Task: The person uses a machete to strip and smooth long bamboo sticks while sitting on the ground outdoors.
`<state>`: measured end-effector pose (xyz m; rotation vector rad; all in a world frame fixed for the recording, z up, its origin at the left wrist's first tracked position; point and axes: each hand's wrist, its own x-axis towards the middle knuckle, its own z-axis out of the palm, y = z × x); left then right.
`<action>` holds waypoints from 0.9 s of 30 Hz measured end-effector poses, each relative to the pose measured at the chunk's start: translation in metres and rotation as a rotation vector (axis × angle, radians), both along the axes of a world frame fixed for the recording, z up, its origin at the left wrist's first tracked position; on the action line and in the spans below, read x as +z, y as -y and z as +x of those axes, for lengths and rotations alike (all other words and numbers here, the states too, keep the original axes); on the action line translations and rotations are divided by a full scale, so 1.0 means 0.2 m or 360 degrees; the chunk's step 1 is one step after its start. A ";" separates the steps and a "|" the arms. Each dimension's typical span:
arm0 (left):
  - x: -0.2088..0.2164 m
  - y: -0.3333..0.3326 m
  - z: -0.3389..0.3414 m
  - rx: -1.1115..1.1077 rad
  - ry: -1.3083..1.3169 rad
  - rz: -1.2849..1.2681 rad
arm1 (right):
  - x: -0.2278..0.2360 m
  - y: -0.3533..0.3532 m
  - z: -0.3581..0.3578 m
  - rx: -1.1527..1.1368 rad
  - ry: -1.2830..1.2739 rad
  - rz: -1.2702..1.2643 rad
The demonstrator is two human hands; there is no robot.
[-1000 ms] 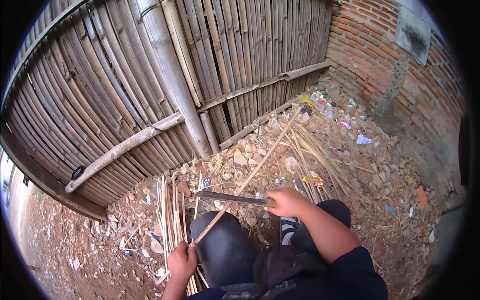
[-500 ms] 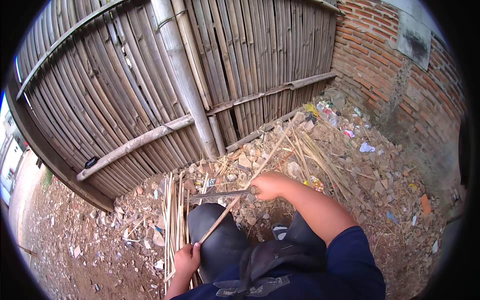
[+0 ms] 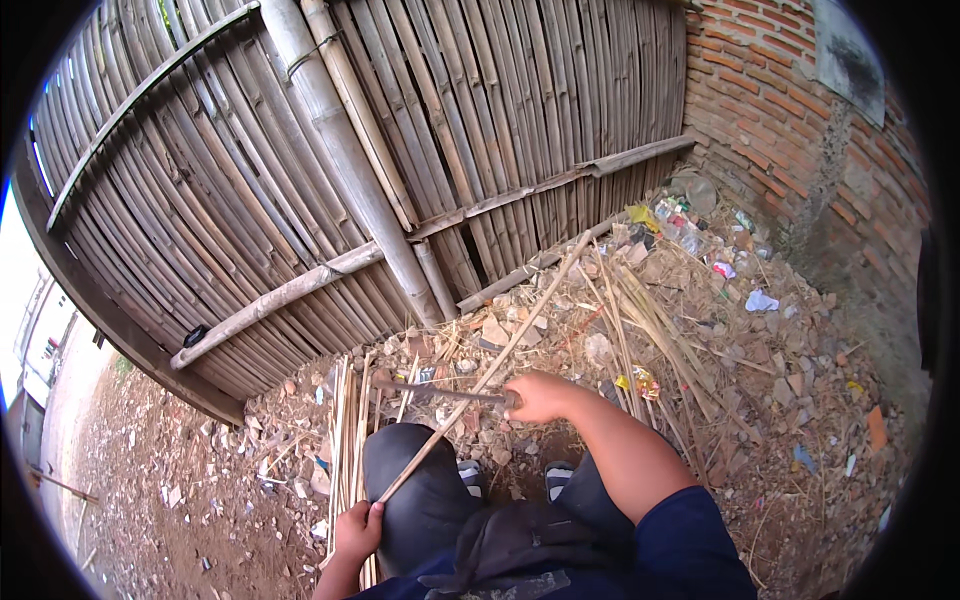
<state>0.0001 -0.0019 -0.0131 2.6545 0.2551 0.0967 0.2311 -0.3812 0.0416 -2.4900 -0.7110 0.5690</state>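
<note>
My left hand (image 3: 358, 530) is closed around the near end of a long bamboo strip (image 3: 425, 452), beside my left knee. From there the strip slants up and away to the right, over my knee, its far end near the foot of the fence. My right hand (image 3: 540, 397) grips the handle of a long-bladed knife (image 3: 440, 391) in front of my knees. The blade points left and crosses the strip, slightly blurred; whether it touches the strip I cannot tell. Left of my left leg lies a bundle of pale bamboo strips (image 3: 345, 430).
A bamboo fence (image 3: 240, 190) with poles rises ahead, meeting a brick wall (image 3: 760, 110) at the right. More loose strips (image 3: 660, 325) lie on the rubble beyond my right hand. Stones and litter cover the ground (image 3: 200, 510). My shoes (image 3: 559, 478) show between my legs.
The knife's blade has turned, its tip now higher than its handle end. My left hand sits slightly lower and farther left with the strip. The view has shifted a little, showing both shoes.
</note>
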 end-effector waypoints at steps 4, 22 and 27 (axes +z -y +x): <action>0.03 0.08 0.00 0.0056 0.0047 0.0099 | -0.10 0.08 0.04 -0.0211 0.0093 0.0050; 0.15 0.12 -0.02 0.0096 -0.0251 0.0093 | -0.15 0.04 0.03 -0.0161 -0.0043 0.0031; 0.16 0.12 -0.07 0.0096 -0.0242 0.0116 | -0.13 0.01 -0.03 0.0121 0.0051 0.0104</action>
